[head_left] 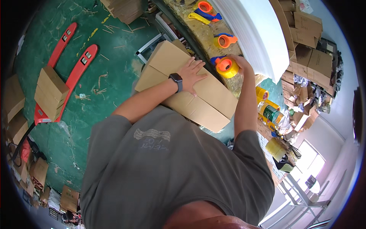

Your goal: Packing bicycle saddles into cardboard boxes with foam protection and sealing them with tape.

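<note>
Nearest is the grey shirt (164, 168) of the person, and just beyond it lies the carton (206, 100), a closed brown box. Its long axis goes slantwise, from far left to near right, and a seam runs along the same direction on its top. The left hand (190, 77), with a dark watch (176, 80) on the wrist, rests flat on top of the carton, near the middle of its far long side; these fingers are spread wide and hold nothing.

The right hand (244, 65) is beyond the far right part of the carton. Its fingers are bent around the right side of the tape dispenser (229, 72), and they seem to hold it, although some fingertips are hidden behind it. The dispenser is just past the carton's far long edge, with its blue part toward the left hand and its yellow roll nearer to the body. So the right hand is the nearer one to it. I cannot tell whether it touches the table (209, 33).

Farther beyond the carton, on this table, are a second dispenser (227, 39) and, beyond that, a third dispenser (210, 15). White sheets (259, 38) stand to the right of them. Well left of the carton, a red pallet truck (77, 73) is on the green floor (110, 80).
</note>
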A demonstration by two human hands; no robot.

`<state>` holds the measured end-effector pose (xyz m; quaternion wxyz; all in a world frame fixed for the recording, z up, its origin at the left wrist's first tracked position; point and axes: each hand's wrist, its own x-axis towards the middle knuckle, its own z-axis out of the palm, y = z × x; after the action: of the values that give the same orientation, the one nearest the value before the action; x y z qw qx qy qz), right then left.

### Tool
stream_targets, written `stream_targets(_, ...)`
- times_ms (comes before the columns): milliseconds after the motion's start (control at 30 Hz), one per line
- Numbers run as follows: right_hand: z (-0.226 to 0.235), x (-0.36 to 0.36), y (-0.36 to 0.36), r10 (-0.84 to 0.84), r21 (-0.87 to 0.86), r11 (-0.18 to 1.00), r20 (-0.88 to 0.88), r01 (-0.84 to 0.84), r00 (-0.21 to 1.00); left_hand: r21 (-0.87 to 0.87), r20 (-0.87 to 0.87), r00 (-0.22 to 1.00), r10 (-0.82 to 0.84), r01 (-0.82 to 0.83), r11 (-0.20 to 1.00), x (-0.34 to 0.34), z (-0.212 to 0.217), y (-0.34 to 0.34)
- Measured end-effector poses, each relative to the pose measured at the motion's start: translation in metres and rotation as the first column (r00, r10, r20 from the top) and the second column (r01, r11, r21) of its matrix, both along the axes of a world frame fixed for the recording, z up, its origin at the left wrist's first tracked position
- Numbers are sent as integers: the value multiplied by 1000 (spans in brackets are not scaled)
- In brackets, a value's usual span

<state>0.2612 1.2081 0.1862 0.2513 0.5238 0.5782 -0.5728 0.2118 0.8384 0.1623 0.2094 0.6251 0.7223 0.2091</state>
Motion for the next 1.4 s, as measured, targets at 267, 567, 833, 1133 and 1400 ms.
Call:
stream_targets(267, 55, -42, -32, 125, -244, 969, 343, -41, 931, -1, 10, 999, 44, -44, 999, -9, -6, -5)
stream_targets(567, 87, 159, -283, 61, 810, 577, -173, 107, 983, -10, 15, 1000, 12, -12, 1000, -15, -6, 13)
stream_targets(833, 78, 263, -451, -22, 670, 742, 66, -28, 998, 16, -7, 1000, 8, -8, 1000, -6, -10, 29)
stream_targets(1133, -52, 265, -408, 91, 523, 849, -20, -67, 996, 94, 5, 1000, 6, -6, 996, 1, -10, 26)
stream_targets(1400, 237, 187, -347, 362, 638, 767, -355, -59, 862, -292, 923, 271, 273, 30, 956, -46, 116, -108)
